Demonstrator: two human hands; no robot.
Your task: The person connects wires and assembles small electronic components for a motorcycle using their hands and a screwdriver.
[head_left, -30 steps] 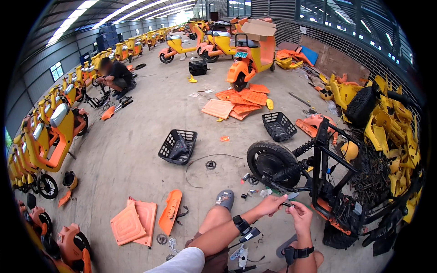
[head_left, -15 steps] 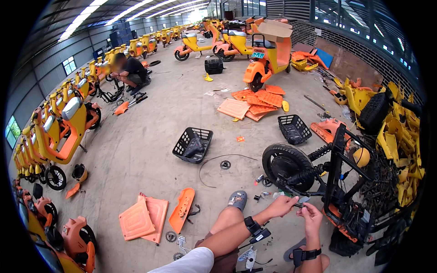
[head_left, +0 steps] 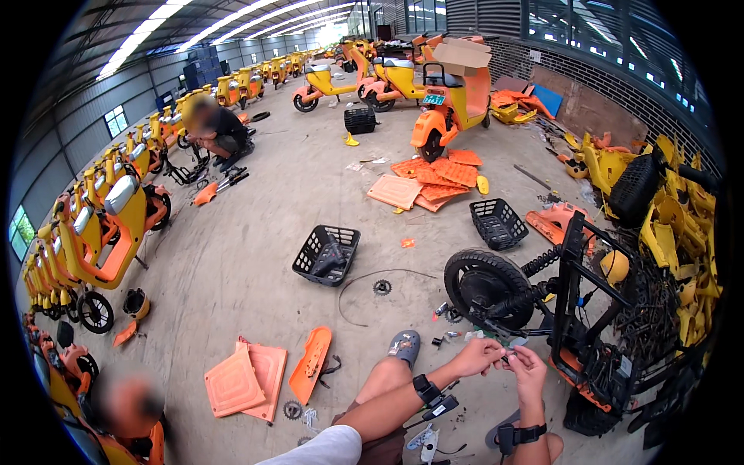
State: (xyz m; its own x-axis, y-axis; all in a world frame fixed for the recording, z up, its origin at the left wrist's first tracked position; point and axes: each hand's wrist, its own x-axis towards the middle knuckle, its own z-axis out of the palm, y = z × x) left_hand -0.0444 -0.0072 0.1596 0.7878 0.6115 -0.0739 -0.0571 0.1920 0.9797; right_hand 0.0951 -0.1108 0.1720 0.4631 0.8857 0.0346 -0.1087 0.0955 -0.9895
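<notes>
My left hand (head_left: 479,356) and my right hand (head_left: 530,367) meet in front of me, thumbs and fingers pinched close together. Between the fingertips shows a small dark part (head_left: 508,358), too small to name. A small flat greyish piece (head_left: 518,342) shows just above the fingers; whether it is held I cannot tell. Right beside my hands a stripped black scooter frame (head_left: 572,287) lies tipped over, its rear wheel (head_left: 487,290) still attached. Small loose parts and a clear plastic scrap lie on the floor beyond my left hand.
A black basket (head_left: 301,264) holds a dark power tool (head_left: 332,258); another black basket (head_left: 497,225) stands farther right. Orange panels (head_left: 267,376) and a sprocket (head_left: 382,287) lie on the concrete. Yellow body parts (head_left: 666,232) are heaped right. A person (head_left: 221,132) crouches far left beside parked scooters.
My hands have drawn slightly closer and lower, with the fingertips now nearly touching around the small part. The view has shifted a little; the scooter frame stays in place.
</notes>
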